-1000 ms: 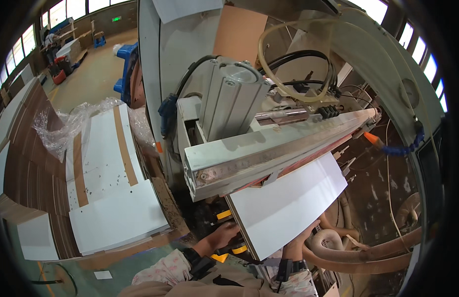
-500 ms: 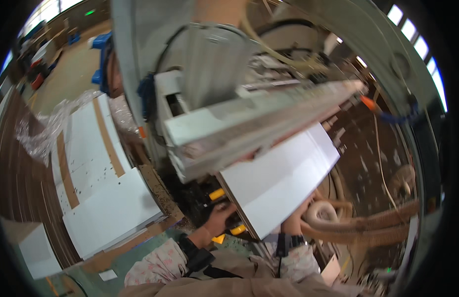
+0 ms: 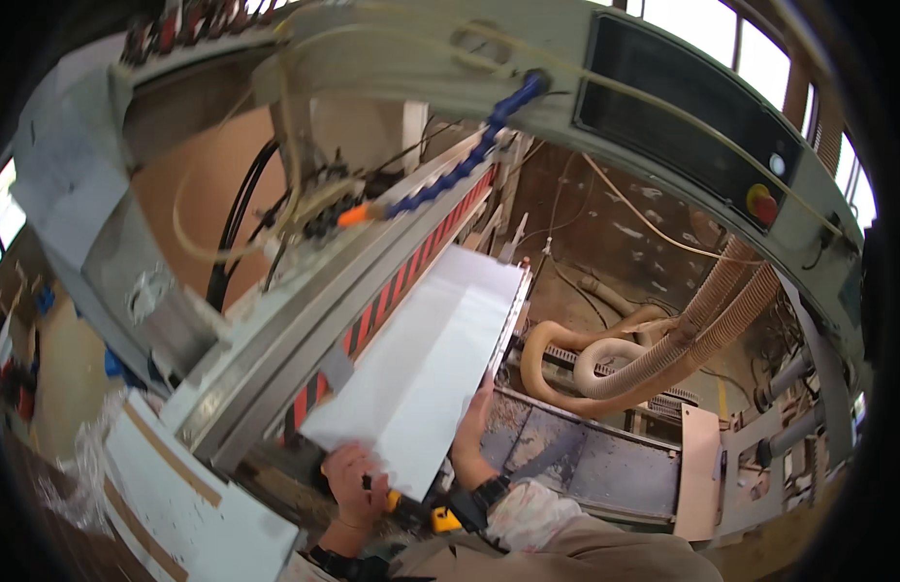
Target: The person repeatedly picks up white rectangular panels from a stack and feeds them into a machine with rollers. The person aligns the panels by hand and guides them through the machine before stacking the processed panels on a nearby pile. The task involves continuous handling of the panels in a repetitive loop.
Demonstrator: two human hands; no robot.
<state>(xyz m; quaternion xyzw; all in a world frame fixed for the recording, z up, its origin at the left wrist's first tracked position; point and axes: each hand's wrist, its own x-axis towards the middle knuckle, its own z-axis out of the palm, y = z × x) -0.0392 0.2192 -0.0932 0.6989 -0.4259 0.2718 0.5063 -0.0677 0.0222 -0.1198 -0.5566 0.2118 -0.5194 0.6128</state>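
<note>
A long white panel (image 3: 421, 339) lies slanted in the machine, its far end beside the striped beam. My left hand (image 3: 355, 485) is at the panel's near left end, fingers curled at the edge. Along the panel's right edge is my right hand (image 3: 473, 436), its fingers closed around the side and partly hidden beneath it. Yellow-and-black machine parts (image 3: 446, 520) show between my wrists, just below the panel's near end.
A metal beam with red-and-black stripes (image 3: 372, 315) runs along the panel's left. Above hangs a blue jointed hose (image 3: 460, 170) with an orange nozzle. Ribbed beige ducts (image 3: 605, 373) coil at right. More white panels (image 3: 227, 519) are stacked at lower left.
My view has swung to the right, bringing the control panel and ducts into sight. The white panel now lies alongside the striped beam, with both hands still at its edges.
</note>
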